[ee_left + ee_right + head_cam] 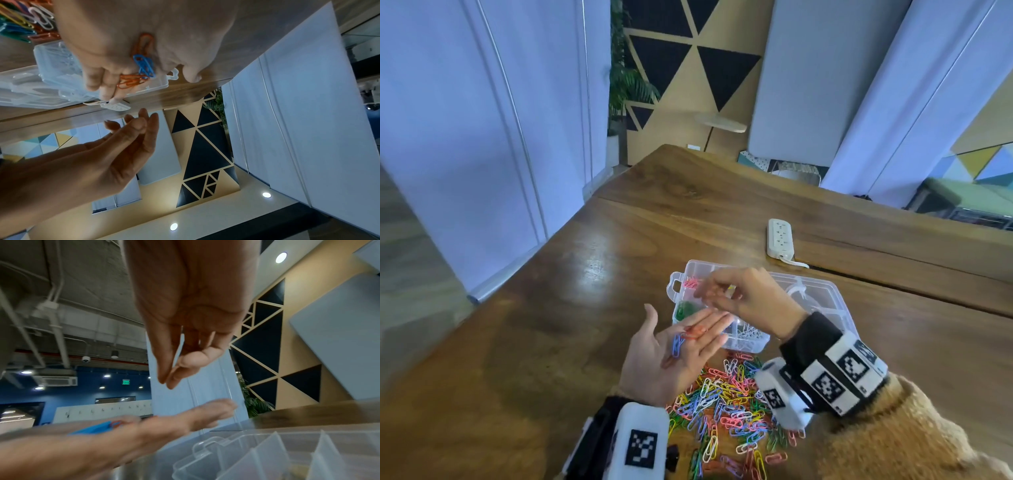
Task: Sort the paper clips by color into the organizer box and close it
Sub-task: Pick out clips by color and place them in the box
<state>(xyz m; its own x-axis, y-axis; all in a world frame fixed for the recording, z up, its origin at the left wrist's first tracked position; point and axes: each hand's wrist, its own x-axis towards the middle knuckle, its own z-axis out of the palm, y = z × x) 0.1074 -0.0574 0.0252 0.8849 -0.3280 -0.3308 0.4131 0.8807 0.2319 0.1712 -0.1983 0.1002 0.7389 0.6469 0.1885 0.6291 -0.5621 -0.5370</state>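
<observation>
My left hand (671, 356) is held flat, palm up, just in front of the clear organizer box (835, 301). A few blue clips (677, 344) and orange clips (693, 332) lie loose on the palm; the left wrist view shows the same blue clips (145, 65) and orange clips (131, 82). My right hand (703, 291) hovers over the box's left compartments, thumb and fingertips pressed together. In the right wrist view no clip shows in that pinch (165, 384). Pink clips (691, 282), green clips (685, 308) and white clips (748, 332) fill separate compartments. The box lid lies open to the right.
A mixed pile of coloured paper clips (729, 401) is spread on the wooden table (585, 308) between my wrists, near the front edge. A white power strip (780, 240) lies behind the box. The table's left edge runs close to my left hand.
</observation>
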